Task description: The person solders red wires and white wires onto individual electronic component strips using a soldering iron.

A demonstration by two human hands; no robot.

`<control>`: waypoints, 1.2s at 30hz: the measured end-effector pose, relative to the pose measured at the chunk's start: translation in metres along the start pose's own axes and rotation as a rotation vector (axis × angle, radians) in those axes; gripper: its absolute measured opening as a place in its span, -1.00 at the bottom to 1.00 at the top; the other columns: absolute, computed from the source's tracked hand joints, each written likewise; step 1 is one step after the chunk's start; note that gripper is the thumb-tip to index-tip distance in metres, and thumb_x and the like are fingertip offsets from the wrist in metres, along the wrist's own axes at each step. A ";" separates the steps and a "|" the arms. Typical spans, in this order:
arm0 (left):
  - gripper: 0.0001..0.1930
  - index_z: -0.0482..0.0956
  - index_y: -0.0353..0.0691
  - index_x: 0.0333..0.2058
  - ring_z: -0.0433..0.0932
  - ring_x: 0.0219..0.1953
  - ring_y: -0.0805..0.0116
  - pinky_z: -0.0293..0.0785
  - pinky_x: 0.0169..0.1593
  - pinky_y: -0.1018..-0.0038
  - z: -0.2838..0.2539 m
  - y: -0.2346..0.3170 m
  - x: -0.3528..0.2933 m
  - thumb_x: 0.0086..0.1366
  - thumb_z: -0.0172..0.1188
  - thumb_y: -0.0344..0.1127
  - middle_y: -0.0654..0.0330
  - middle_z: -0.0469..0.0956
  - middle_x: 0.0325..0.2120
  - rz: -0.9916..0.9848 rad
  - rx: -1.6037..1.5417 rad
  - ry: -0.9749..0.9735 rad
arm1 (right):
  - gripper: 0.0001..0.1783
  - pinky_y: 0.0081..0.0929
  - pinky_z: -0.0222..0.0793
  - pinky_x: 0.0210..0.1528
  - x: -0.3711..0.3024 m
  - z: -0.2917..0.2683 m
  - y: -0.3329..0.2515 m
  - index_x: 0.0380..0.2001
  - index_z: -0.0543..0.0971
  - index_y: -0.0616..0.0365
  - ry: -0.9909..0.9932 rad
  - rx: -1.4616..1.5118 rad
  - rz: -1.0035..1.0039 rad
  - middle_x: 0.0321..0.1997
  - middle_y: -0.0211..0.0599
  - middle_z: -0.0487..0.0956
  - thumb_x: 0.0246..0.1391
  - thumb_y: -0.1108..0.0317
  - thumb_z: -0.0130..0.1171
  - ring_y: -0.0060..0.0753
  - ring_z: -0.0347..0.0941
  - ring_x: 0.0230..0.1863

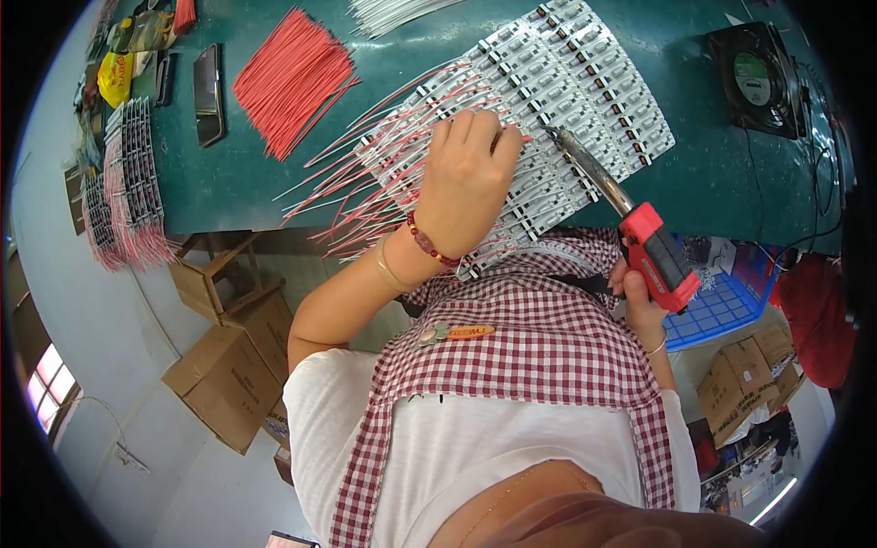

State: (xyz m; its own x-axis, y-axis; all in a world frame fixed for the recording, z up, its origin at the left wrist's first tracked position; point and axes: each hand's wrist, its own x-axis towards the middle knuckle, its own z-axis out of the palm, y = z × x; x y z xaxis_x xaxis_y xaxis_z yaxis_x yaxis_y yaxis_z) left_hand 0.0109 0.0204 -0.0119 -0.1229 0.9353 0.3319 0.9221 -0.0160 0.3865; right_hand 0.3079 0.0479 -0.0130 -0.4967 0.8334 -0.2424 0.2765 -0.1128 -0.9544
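Circuit strips [585, 91] lie in rows on the green bench [713, 173] as we solder red and white leads.
We press our left hand [466, 183] flat on them; our right hand [635, 297] clamps the red soldering gun [653, 256], tip held steady at one joint.

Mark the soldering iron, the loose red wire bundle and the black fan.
soldering iron [654, 256], head view, on its red handle.
red wire bundle [292, 78], head view, middle of the pile.
black fan [755, 78], head view, on its round hub.
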 end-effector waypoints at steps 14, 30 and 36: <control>-0.80 0.57 -0.23 -0.32 0.41 -0.36 0.26 0.29 -0.27 0.34 -0.003 0.003 -0.006 0.01 0.26 -0.50 0.22 0.40 -0.44 0.086 0.014 0.097 | -0.68 -0.52 0.39 -0.32 -0.006 -0.002 -0.003 -0.16 0.56 0.29 -0.030 0.116 -0.001 -0.40 -0.33 0.57 0.17 0.23 0.24 -0.52 0.47 -0.39; -0.79 0.64 -0.21 -0.31 0.36 -0.41 0.28 0.28 -0.32 0.38 0.004 0.006 -0.009 0.02 0.22 -0.51 0.23 0.34 -0.50 0.053 -0.053 0.048 | -0.78 -0.52 0.39 -0.37 -0.010 -0.011 0.017 -0.30 0.63 0.25 -0.078 0.003 0.028 -0.38 -0.31 0.59 0.07 0.30 0.30 -0.44 0.53 -0.41; -0.80 0.63 -0.21 -0.32 0.36 -0.41 0.27 0.29 -0.31 0.37 0.004 0.008 -0.008 0.02 0.22 -0.53 0.22 0.33 -0.50 0.033 -0.048 0.030 | -0.80 -0.47 0.43 -0.38 -0.012 -0.010 0.031 -0.29 0.65 0.23 -0.005 -0.226 -0.101 -0.40 -0.25 0.62 -0.02 0.40 0.33 -0.30 0.56 -0.43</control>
State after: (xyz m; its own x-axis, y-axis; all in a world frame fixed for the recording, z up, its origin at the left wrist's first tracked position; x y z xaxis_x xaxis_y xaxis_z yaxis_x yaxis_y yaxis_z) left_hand 0.0205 0.0144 -0.0149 -0.1045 0.9228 0.3708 0.9074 -0.0641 0.4153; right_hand 0.3308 0.0399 -0.0384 -0.5352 0.8314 -0.1495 0.4022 0.0951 -0.9106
